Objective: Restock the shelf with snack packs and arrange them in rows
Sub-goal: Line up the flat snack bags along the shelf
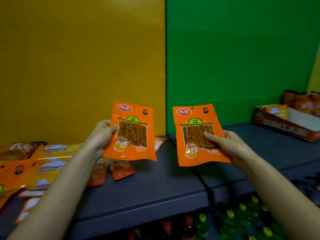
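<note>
Each of my hands holds up one orange snack pack with a clear window showing reddish strips. My left hand [102, 132] grips the left pack [131, 132] by its left edge, thumb on the front. My right hand [225, 144] grips the right pack [199, 135] from the right side, thumb pressed on the window. Both packs are upright, facing me, above the dark grey shelf [155, 187]. Several more orange and yellow snack packs [43, 161] lie flat on the shelf's left part, partly under my left forearm.
An opened cardboard display box [285, 125] with orange packs stands at the shelf's far right. Behind the shelf are a yellow panel [78, 66] and a green panel [242, 58]. Bottles with yellow caps [242, 217] fill the lower shelf.
</note>
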A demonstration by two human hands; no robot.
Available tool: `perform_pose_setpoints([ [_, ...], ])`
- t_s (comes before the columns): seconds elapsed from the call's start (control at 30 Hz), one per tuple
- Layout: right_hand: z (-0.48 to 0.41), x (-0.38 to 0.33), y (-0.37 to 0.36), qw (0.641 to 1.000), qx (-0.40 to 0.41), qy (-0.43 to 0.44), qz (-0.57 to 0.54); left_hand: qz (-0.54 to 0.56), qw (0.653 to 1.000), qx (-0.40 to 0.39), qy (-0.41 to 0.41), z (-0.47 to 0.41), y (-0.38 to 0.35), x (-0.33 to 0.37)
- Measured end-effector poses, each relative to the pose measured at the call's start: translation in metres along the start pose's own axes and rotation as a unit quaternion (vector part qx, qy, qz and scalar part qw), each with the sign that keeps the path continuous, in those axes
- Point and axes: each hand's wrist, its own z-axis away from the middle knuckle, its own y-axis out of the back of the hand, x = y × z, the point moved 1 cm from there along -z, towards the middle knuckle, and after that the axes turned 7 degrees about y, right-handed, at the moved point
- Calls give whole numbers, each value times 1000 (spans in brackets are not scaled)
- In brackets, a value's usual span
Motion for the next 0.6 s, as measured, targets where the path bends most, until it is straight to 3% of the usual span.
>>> perform_pose_setpoints([
  [0.6, 73, 24, 377, 980, 191, -48, 18, 46, 968, -238, 67, 109, -405, -8],
])
